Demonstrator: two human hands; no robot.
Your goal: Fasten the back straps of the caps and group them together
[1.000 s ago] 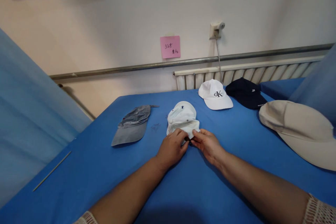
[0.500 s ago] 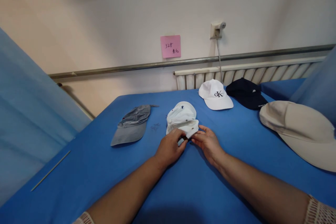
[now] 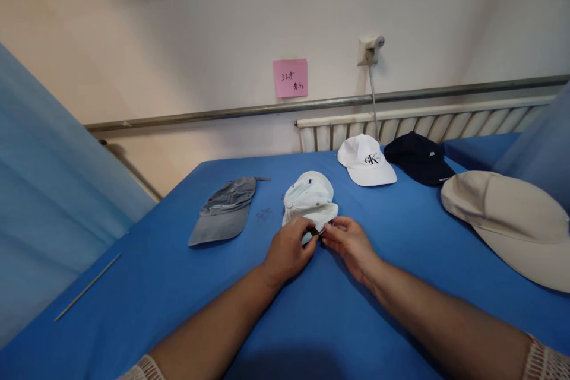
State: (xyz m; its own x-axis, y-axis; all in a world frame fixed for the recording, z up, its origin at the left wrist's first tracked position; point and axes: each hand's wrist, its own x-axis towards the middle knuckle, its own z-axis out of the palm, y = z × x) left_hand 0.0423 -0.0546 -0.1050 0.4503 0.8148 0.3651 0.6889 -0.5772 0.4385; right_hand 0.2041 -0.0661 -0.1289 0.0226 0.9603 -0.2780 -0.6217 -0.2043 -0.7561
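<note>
A pale, almost white baseball cap (image 3: 307, 197) with a small dark emblem lies mid-table, its brim turned away from me and its back edge towards me. My left hand (image 3: 291, 244) is closed on the near left part of that back edge, around the strap opening. From the right, my right hand (image 3: 350, 244) pinches the strap end with thumb and fingers, close beside the left fingertips. The strap itself is mostly hidden by my fingers. To the left lies a grey baseball cap (image 3: 227, 211), apart from both hands.
On the blue-covered table (image 3: 178, 303) are a white cap with black letters (image 3: 366, 160), a dark navy cap (image 3: 417, 158), a large beige cap (image 3: 507, 219) and a thin stick (image 3: 88, 287). Blue curtains (image 3: 53, 190) hang at the sides; a radiator (image 3: 436, 124) stands behind.
My right fingers have closed in on the strap end and shifted slightly left, towards my left hand. The left hand and the caps stay nearly where they were.
</note>
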